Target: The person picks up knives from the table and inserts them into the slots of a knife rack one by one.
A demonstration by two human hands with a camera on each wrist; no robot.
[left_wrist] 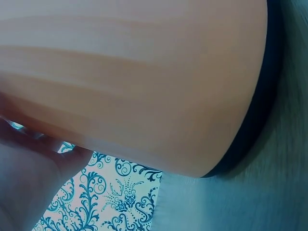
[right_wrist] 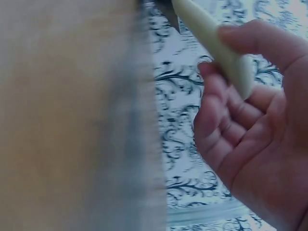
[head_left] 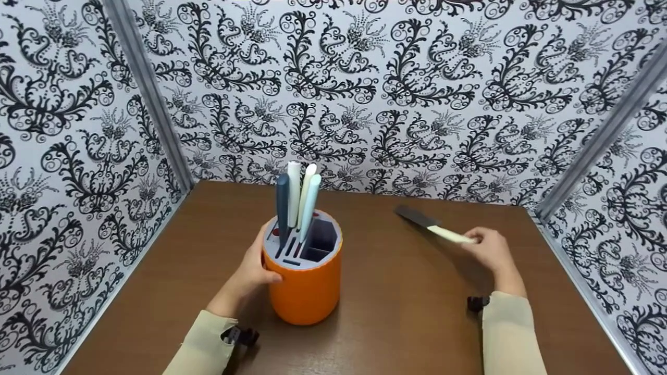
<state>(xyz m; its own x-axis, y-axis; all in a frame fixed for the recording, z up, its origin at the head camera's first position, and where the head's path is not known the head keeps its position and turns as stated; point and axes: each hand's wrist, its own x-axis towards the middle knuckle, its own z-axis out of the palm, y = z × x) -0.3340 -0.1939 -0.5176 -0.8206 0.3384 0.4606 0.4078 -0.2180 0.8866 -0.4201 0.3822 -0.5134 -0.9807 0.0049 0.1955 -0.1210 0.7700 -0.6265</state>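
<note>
An orange round knife block (head_left: 307,297) with a grey slotted top stands upright on the table. My left hand (head_left: 255,268) grips its left side, thumb in front and fingers behind; in the left wrist view the block's wall (left_wrist: 159,96) fills most of the picture beside the left hand (left_wrist: 29,178). Out to the right, my right hand (head_left: 490,250) pinches the pale yellow-green handle end of a knife (head_left: 451,234), its dark blade pointing away to the far left. The right wrist view shows the knife handle (right_wrist: 211,36) between thumb and fingers of the right hand (right_wrist: 255,139).
Several handles rise from the block: a dark blue handle (head_left: 282,203), a white handle (head_left: 293,192) and a light blue handle (head_left: 311,203) among them. An open compartment (head_left: 322,237) lies at the block's right. Patterned walls (head_left: 338,104) bound the brown table (head_left: 396,312) behind and at both sides.
</note>
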